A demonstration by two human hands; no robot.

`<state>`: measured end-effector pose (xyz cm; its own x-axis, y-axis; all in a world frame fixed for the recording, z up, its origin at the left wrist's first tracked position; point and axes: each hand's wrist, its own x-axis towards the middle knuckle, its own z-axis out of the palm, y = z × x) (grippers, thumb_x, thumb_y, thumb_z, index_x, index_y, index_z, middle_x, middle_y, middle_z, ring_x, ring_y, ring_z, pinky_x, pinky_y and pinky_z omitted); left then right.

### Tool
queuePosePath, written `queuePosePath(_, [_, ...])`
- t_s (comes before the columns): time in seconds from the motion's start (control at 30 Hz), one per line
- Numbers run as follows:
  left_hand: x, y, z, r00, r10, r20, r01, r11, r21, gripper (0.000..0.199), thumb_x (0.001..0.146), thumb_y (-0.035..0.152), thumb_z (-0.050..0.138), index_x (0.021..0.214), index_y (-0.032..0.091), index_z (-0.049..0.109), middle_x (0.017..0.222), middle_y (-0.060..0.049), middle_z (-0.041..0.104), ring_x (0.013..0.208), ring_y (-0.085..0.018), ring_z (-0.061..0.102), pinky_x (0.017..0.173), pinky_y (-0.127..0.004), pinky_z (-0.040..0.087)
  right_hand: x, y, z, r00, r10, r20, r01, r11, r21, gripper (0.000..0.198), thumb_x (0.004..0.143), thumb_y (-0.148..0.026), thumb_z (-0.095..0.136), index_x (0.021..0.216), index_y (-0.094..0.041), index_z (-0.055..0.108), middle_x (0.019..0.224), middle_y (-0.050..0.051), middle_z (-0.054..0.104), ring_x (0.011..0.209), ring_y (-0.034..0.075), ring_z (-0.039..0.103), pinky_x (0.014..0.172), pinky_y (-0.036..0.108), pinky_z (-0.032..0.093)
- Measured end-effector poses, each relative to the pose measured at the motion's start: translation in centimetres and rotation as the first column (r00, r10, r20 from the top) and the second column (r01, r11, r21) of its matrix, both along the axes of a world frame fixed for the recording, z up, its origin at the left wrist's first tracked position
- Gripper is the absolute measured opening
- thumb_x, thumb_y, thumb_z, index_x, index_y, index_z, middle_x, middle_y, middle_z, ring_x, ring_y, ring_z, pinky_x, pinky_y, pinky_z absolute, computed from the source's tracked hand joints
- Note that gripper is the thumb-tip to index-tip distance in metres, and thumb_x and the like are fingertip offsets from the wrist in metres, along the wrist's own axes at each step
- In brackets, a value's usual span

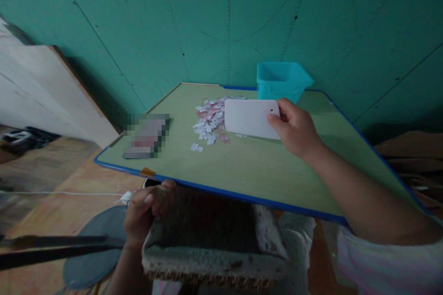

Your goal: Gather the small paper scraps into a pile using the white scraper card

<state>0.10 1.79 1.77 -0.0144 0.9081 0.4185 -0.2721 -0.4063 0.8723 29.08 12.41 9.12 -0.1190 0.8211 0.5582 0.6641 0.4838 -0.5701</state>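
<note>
The right hand [296, 126] pinches the right end of a thin, white, rectangular board with rounded corners [247, 119], thumb on the near face beside a small dark hole, fingers behind. The board is tilted up over a pale green tabletop with blue edging [242, 170]; whether its lower edge touches the surface I cannot tell. Just left of it, and partly hidden by it, lies a loose heap of small white and pinkish paper-like scraps [209, 117], a few lying apart on the near side. Behind the board stands an open turquoise plastic bin [280, 88], near the green wall [221, 23]. The left hand [150, 207] is at the table's near edge, fingers curled together, beside a cloth-lined woven basket with a dark interior [214, 262]; whether it grips anything I cannot tell. Farther left on the tabletop lies a flat, dark-edged object [145, 138], blurred by pixelation.
</note>
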Motion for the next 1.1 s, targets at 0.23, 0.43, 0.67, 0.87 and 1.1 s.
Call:
queuePosePath(0.23, [-0.11,-0.10,0.02,1.000,-0.006,0.012,0.006,1.000,-0.009,0.030,0.071,0.029,0.049,0.042,0.021,0.051,0.035,0.004,0.051,0.036,-0.014,0.041,0.063,-0.034,0.030,-0.14,-0.27,0.25,1.000,-0.015,0.002,0.015,1.000,-0.011,0.006,0.073,-0.024,0.044,0.071,-0.019,0.047,0.060,-0.001,0.049,0.056,0.013,0.043,0.051,0.025,0.029])
queuePosePath(0.43, [-0.07,-0.02,-0.10,0.999,-0.016,0.027,0.016,1.000,0.000,0.029,0.070,0.029,0.049,0.042,0.020,0.052,0.036,0.004,0.051,0.036,-0.014,0.044,0.056,-0.033,0.030,-0.34,-0.40,0.43,1.000,-0.009,-0.006,0.009,1.000,-0.023,0.007,0.073,-0.024,0.044,0.073,-0.018,0.048,0.062,-0.001,0.051,0.056,0.013,0.044,0.050,0.025,0.029])
queuePosePath(0.67, [-0.17,-0.04,-0.14,1.000,0.001,0.024,0.000,1.000,-0.021,0.029,0.070,0.029,0.050,0.042,0.021,0.054,0.035,0.002,0.053,0.035,-0.015,0.042,0.055,-0.034,0.030,-0.31,-0.33,0.42,0.997,-0.052,0.059,0.051,0.998,0.027,0.007,0.073,-0.024,0.044,0.073,-0.019,0.048,0.060,0.000,0.050,0.055,0.012,0.042,0.050,0.025,0.028])
queuePosePath(0.87, [0.09,-0.11,0.02,1.000,0.020,0.022,-0.020,1.000,-0.010,0.029,0.069,0.029,0.048,0.042,0.021,0.051,0.034,0.003,0.049,0.035,-0.015,0.039,0.061,-0.034,0.030,-0.37,-0.50,0.82,0.986,-0.125,0.110,0.121,0.992,0.043,0.005,0.073,-0.023,0.044,0.068,-0.021,0.045,0.057,0.000,0.047,0.052,0.013,0.041,0.050,0.026,0.027])
queuePosePath(1.1, [-0.21,-0.21,-0.12,1.000,0.019,0.003,-0.019,0.999,-0.027,0.029,0.069,0.029,0.048,0.041,0.021,0.050,0.035,0.002,0.051,0.037,-0.015,0.043,0.056,-0.034,0.029,-0.13,-0.33,0.95,0.982,-0.154,0.111,0.147,0.987,0.067,0.006,0.072,-0.024,0.043,0.069,-0.022,0.047,0.057,0.001,0.049,0.053,0.014,0.041,0.050,0.027,0.027])
